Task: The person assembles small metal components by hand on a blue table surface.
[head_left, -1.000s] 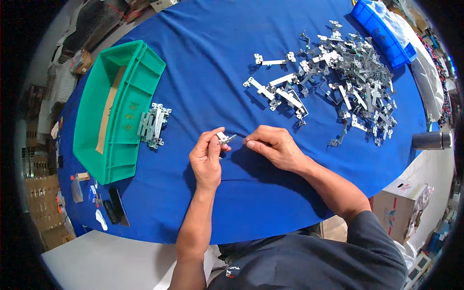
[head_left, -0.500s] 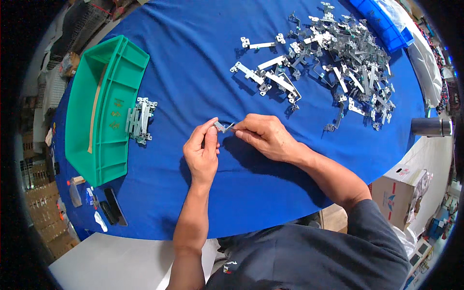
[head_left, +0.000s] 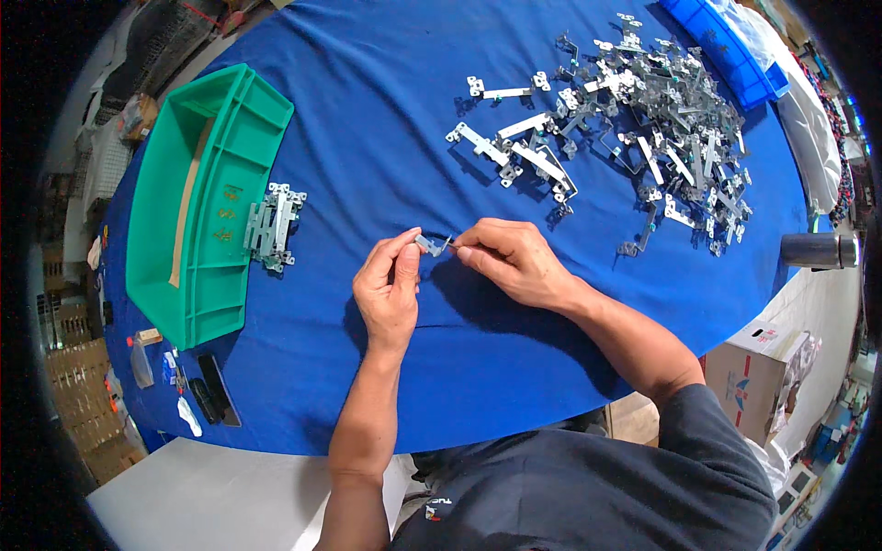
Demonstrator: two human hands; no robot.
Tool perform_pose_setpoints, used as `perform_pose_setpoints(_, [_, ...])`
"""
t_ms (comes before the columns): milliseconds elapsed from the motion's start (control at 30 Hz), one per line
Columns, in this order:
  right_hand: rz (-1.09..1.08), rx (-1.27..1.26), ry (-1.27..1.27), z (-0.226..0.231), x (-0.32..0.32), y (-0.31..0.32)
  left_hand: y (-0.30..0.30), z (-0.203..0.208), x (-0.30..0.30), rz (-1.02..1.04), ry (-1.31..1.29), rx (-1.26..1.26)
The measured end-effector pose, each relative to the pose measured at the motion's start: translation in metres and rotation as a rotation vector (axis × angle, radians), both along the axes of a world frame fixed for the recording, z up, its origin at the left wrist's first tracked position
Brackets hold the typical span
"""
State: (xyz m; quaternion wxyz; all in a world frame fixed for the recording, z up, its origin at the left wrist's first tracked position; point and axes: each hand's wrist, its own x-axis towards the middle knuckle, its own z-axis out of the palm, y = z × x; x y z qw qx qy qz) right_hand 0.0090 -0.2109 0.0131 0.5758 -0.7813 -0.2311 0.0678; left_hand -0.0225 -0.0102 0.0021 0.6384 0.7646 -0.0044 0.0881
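Above the near middle of the blue cloth, my left hand point(head_left: 388, 285) pinches a small metal bracket point(head_left: 429, 245) between thumb and fingers. From the right, my right hand point(head_left: 516, 263) is closed in a pinch at the bracket's free end. A thin dark tip shows at its fingertips, too small to name. A neat stack of metal brackets point(head_left: 273, 227) lies to the left, beside the green bin. At the far right spreads a large loose heap of similar metal brackets point(head_left: 684, 138), several with pale strips and small teal parts.
A green plastic bin point(head_left: 262, 106) stands at the left of the blue-covered table point(head_left: 367, 119). A blue tray point(head_left: 758, 84) sits at the far right, a metal cup point(head_left: 813, 251) at the right edge. A phone point(head_left: 219, 390) lies near left; a cardboard box point(head_left: 749, 376) stands below the table.
The bracket has tilted slightly in my left hand, and my right fingertips have shifted a little at its end. The whole view has moved slightly.
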Motion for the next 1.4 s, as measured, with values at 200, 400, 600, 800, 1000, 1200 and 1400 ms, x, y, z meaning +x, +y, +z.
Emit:
perform_pose_setpoints(200, [-0.022,0.033,0.068,0.003,-0.001,0.001,0.000,-0.003,-0.001,0.013,0.023,-0.038])
perform_pose_setpoints(400, [-0.030,0.004,0.040,0.000,-0.001,0.003,0.001,-0.001,0.000,0.001,0.037,-0.041])
perform_pose_setpoints(600, [0.007,-0.037,0.108,0.005,0.001,0.002,0.002,0.004,0.002,-0.011,-0.119,0.111])
perform_pose_setpoints(800, [-0.006,0.054,0.307,0.003,0.002,0.001,-0.003,0.008,0.002,-0.018,-0.152,0.112])
perform_pose_setpoints(1000, [0.052,0.174,0.415,0.006,0.005,-0.002,-0.003,0.002,0.003,-0.052,-0.217,0.165])
perform_pose_setpoints(1200, [0.007,0.171,0.222,-0.008,0.004,0.001,-0.005,0.002,0.002,-0.106,-0.259,0.207])
perform_pose_setpoints(1400, [-0.110,0.263,0.535,-0.004,0.005,-0.003,-0.004,0.006,0.000,0.043,-0.285,0.207])
